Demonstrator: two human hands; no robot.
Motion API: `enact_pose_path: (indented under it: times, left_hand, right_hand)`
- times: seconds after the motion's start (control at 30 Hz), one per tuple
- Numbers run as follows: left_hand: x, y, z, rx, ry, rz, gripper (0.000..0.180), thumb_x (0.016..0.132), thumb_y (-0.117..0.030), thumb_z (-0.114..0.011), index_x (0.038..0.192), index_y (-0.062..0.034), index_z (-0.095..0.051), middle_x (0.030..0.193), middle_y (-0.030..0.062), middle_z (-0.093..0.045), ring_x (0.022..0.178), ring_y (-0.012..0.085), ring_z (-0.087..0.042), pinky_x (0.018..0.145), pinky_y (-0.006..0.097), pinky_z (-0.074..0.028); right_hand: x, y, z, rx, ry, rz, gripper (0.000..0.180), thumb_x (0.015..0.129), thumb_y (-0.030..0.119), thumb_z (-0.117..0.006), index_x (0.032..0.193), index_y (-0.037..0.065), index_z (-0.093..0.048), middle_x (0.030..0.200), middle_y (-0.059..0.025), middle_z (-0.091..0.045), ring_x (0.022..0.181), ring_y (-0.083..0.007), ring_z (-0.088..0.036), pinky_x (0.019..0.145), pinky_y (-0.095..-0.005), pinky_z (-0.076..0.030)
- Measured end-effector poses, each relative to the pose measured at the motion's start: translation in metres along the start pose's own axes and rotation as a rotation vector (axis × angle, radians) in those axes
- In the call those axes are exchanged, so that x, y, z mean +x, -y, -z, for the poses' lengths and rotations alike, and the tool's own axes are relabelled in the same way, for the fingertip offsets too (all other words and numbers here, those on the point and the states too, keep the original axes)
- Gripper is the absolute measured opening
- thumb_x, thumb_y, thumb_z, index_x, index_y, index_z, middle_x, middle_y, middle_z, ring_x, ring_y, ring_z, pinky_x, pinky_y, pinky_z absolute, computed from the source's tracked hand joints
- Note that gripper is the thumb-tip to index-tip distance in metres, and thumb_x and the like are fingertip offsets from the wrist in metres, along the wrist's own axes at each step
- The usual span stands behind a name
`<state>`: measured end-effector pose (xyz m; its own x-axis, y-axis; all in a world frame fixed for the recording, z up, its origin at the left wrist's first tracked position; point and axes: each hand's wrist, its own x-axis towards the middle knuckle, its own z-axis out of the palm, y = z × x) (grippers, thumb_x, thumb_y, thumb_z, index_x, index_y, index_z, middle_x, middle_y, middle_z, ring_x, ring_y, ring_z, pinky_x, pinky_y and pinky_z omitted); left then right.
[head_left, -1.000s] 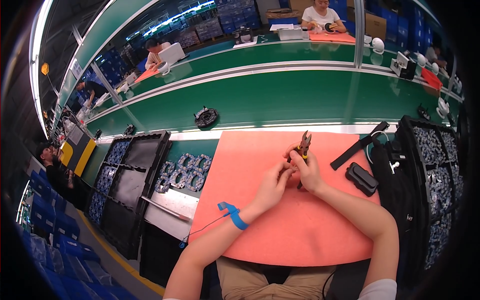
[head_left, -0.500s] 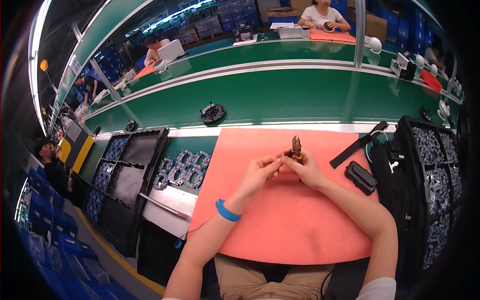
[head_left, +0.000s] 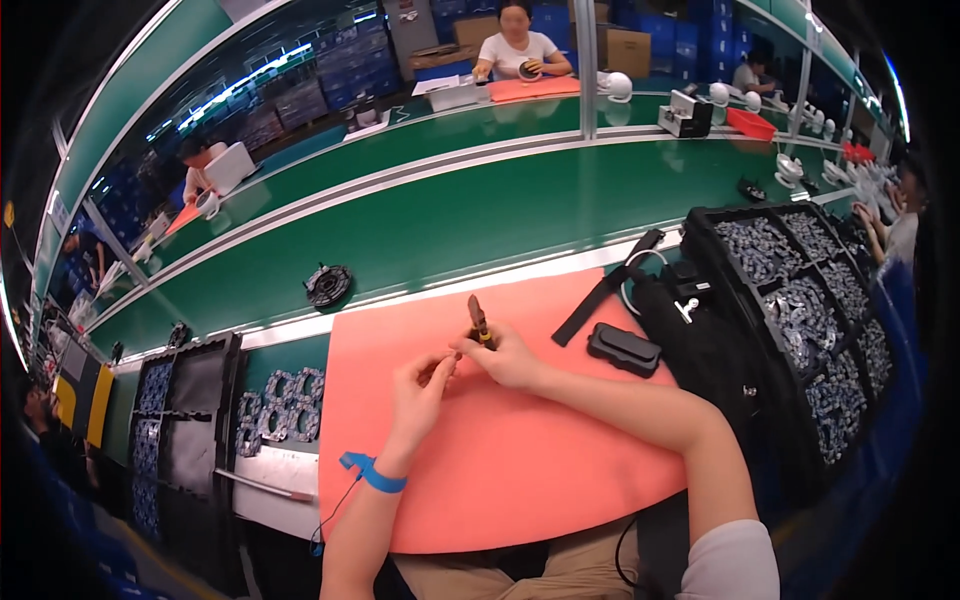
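Over the orange-pink mat (head_left: 480, 480), both of my hands meet near its far half. My right hand (head_left: 510, 358) is closed round the yellow-marked handles of a pair of cutting pliers (head_left: 479, 318), whose dark jaws point up and away. Close beside it, my left hand (head_left: 426, 385) pinches with thumb and fingertips. Whatever lies in that pinch is too small to make out. A blue wrist strap (head_left: 378, 474) with a thin cord circles my left wrist.
Left of the mat are a partitioned black tray (head_left: 190, 440), ring-shaped circuit boards (head_left: 290, 405) and a metal bar (head_left: 265, 485). To the right lie a black case (head_left: 624, 349), a black strap (head_left: 605, 290) and a black tray of small boards (head_left: 800, 330). A round black part (head_left: 328, 286) sits on the green conveyor.
My view has swung to the right, so the bench appears shifted left. My right hand still holds the pliers, and my left hand now sits slightly lower beside it.
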<state>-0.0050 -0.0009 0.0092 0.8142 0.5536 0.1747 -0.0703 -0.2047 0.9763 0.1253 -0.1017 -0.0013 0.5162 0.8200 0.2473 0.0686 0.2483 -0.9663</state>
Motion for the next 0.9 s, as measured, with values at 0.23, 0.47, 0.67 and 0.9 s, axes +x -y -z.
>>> enact_pose_path:
  times: [0.23, 0.47, 0.67, 0.9]
  left_hand:
    - [0.000, -0.002, 0.002, -0.004, 0.015, -0.025, 0.018, 0.094, -0.011, -0.056, 0.094, 0.0037, -0.066, 0.078, 0.0043, -0.065, 0.070, 0.0073, -0.059, 0.063, 0.020, -0.047]
    - [0.006, -0.010, 0.013, -0.161, -0.170, -0.081, 0.018, 0.096, -0.013, -0.053, 0.094, 0.0027, -0.063, 0.075, 0.0037, -0.061, 0.067, 0.0080, -0.057, 0.061, 0.021, -0.046]
    - [0.006, -0.013, 0.011, -0.213, -0.178, -0.129, 0.017, 0.096, -0.011, -0.053, 0.098, 0.0033, -0.062, 0.077, 0.0041, -0.061, 0.069, 0.0083, -0.058, 0.062, 0.021, -0.048]
    - [0.006, -0.011, 0.007, -0.173, -0.183, -0.162, 0.014, 0.096, -0.009, -0.052, 0.103, 0.0016, -0.056, 0.078, 0.0057, -0.061, 0.069, 0.0091, -0.057, 0.064, 0.022, -0.047]
  right_hand:
    - [0.000, 0.001, 0.004, -0.071, 0.004, 0.054, 0.014, 0.091, 0.014, -0.060, 0.093, 0.001, -0.062, 0.084, -0.0022, -0.062, 0.075, -0.0072, -0.054, 0.067, -0.0255, -0.043]
    - [0.004, 0.029, 0.029, -0.616, -0.014, 0.341, 0.021, 0.081, 0.011, -0.068, 0.094, -0.001, -0.056, 0.088, -0.0093, -0.062, 0.079, -0.0175, -0.063, 0.075, -0.0297, -0.051]
    - [0.005, 0.019, 0.023, -0.684, -0.004, 0.292, 0.022, 0.082, 0.013, -0.069, 0.093, -0.001, -0.055, 0.088, -0.0098, -0.064, 0.084, -0.0198, -0.064, 0.082, -0.0307, -0.051]
    - [0.003, 0.022, 0.020, -0.729, 0.031, 0.275, 0.024, 0.080, 0.015, -0.070, 0.094, 0.001, -0.056, 0.092, -0.0109, -0.065, 0.086, -0.0240, -0.065, 0.078, -0.0338, -0.051]
